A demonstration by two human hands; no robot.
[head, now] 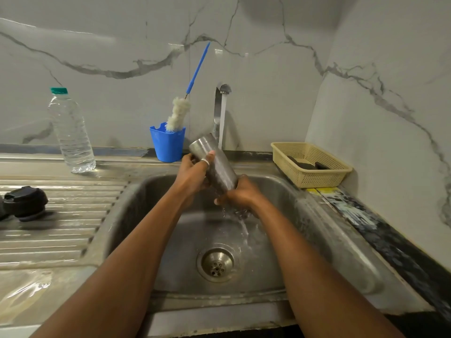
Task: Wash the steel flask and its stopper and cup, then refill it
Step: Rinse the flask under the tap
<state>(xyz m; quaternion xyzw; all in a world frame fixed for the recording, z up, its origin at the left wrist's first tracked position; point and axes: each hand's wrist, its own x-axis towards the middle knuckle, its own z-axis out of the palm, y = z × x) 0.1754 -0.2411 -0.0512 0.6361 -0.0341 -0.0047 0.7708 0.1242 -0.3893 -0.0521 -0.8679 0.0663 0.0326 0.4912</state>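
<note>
I hold the steel flask (214,163) tilted over the sink (317,230), its base up toward the tap (220,103) and its mouth end down. My left hand (195,172) grips the upper part, thumb across the steel. My right hand (240,195) wraps around the lower end, and water spills from under it into the basin. The tap runs a white stream just behind the flask. A black stopper or cup piece (25,202) lies on the ribbed drainboard at the far left.
A clear plastic water bottle (70,132) with a green cap stands on the left counter. A blue cup (167,143) holds a bottle brush (179,113) with a blue handle. At the right a beige basket (311,164) holds dark items. The drain (215,264) sits mid-basin.
</note>
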